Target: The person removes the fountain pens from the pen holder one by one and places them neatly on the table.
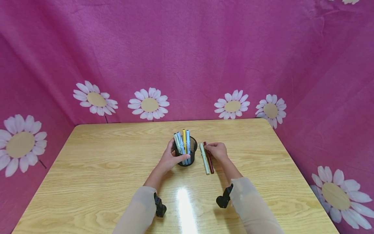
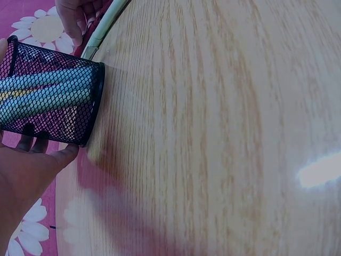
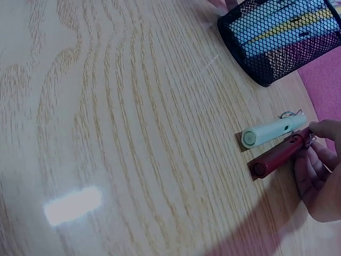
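A black mesh pen holder [image 1: 193,150] stands upright on the table with several pens leaning in it, among them a yellow pen [image 1: 184,135] and a light blue pen [image 1: 188,139]. My left hand [image 1: 171,159] grips the holder from its left side, thumb across the front. To the right of the holder, a pale green pen [image 3: 269,132] and a dark red pen [image 3: 279,157] lie side by side on the wood. My right hand [image 1: 218,150] pinches the red pen near its clip end, the pen's other end still resting on the table.
The wooden table [image 1: 102,169] reaches back to a pink curtain [image 1: 187,58] printed with daisies. A bright light reflection [image 1: 184,204] lies on the tabletop between the forearms. Small black cameras [image 1: 224,197] are strapped to both wrists.
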### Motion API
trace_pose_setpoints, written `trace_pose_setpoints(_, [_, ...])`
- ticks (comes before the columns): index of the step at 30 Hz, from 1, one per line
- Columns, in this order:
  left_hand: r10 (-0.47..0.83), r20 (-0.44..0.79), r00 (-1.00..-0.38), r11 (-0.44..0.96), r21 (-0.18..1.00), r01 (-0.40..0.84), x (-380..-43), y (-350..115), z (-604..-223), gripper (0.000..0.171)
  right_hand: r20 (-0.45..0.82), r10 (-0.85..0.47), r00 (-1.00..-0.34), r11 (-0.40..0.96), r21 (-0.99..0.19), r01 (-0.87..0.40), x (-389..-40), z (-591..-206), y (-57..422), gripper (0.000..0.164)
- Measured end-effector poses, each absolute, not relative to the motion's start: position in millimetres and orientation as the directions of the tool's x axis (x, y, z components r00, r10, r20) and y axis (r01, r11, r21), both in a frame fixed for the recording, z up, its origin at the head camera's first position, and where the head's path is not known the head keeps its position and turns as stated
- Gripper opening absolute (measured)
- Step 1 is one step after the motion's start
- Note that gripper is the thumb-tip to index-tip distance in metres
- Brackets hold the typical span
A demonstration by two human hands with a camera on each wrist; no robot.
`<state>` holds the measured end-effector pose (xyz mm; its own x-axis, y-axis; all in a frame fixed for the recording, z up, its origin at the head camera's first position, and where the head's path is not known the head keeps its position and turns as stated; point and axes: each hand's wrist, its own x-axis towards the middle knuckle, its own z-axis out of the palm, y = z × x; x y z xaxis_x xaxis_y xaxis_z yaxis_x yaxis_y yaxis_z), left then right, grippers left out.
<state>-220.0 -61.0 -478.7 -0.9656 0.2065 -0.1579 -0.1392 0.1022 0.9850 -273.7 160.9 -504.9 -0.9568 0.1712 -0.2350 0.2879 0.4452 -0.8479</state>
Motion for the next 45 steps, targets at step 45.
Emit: trace_pose_setpoints(45, [0.204,-0.157,-0.966,0.117,0.984,-0.135,-209.0,-59.1,-460.4,0.095,-0.178,0.179,-0.968,0.564,-0.787,0.249,-270.5,-507.6,158.7,0.030])
